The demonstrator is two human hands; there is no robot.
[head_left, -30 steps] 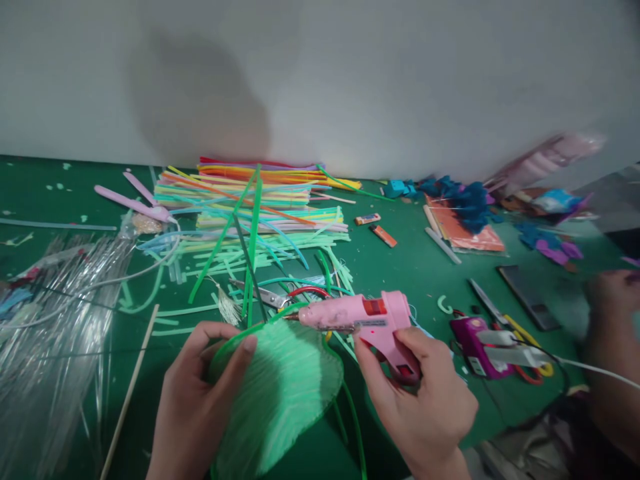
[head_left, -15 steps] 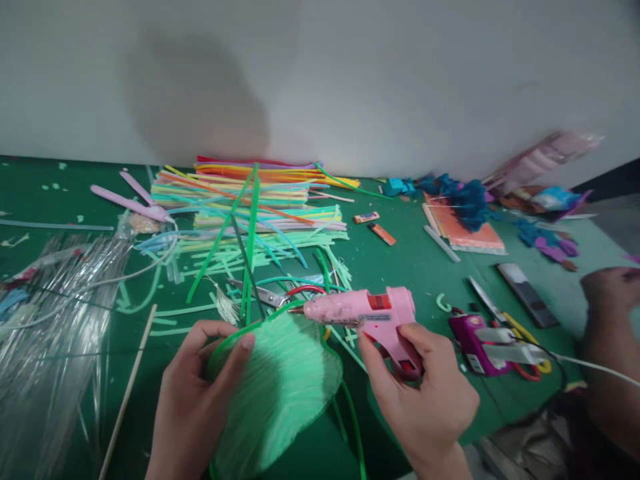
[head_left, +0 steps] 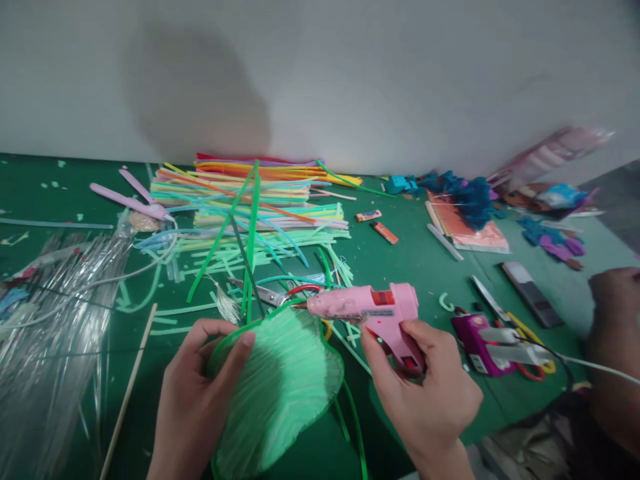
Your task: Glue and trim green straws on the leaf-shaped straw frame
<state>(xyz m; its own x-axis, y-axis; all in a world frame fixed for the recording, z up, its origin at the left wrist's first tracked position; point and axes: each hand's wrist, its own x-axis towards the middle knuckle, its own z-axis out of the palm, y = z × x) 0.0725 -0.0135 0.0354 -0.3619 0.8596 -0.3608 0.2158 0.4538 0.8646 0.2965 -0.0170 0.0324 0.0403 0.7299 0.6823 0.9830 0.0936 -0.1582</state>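
Between the thumb and fingers of my left hand (head_left: 205, 393) is the left edge of a green leaf-shaped piece (head_left: 280, 380) with a fine streaky surface and a darker green rim. My right hand (head_left: 425, 393) is closed round the handle of a pink hot glue gun (head_left: 367, 310). The gun points left, its metal nozzle at the upper rim of the leaf shape; whether it touches I cannot tell. Behind the leaf lie scissors (head_left: 270, 295) with red handles, partly hidden by the leaf and the gun. Long green strips (head_left: 253, 233) slant up behind its top edge.
Bundles of coloured pipe-cleaner-like strips (head_left: 235, 187) lie by the wall. At left are clear plastic sleeves (head_left: 55, 373), a wooden stick (head_left: 127, 393) and a lilac curling-iron-like tool (head_left: 130, 203). At right: two lighters (head_left: 385, 233), a purple power block (head_left: 480, 343), a phone (head_left: 531, 293), another person's arm (head_left: 617, 353).
The glue gun and my right hand have shifted very slightly right along the leaf's rim. My left hand holds the leaf shape as before. The view has moved a touch.
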